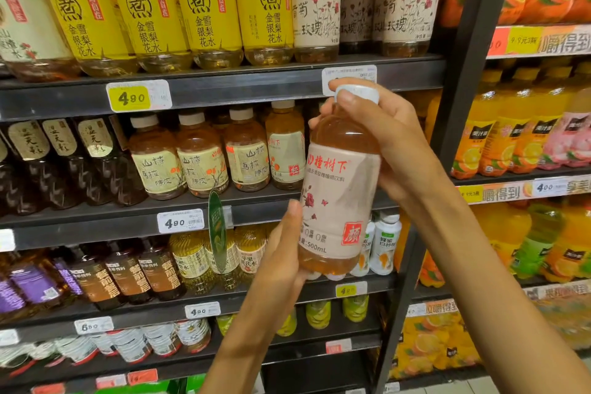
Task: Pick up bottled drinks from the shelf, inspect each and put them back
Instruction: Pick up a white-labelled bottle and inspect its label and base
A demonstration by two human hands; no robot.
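Observation:
I hold one bottled drink [339, 189] upright in front of the shelves, slightly tilted. It has amber liquid, a pale cap and a cream label with red characters, a rose drawing and "500mL". My right hand [387, 137] grips its neck and cap from the right, fingers curled over the top. My left hand [281, 253] cups the bottom from the left, thumb lying up along the label. Matching rose-label bottles [316, 6] stand on the top shelf.
Dark shelves [224, 89] carry rows of yellow-label bottles [208, 13], amber tea bottles [201, 157] and dark bottles, with price tags [137, 96] on the edges. A black upright post [463, 73] divides off a right bay full of orange juice bottles [511, 128].

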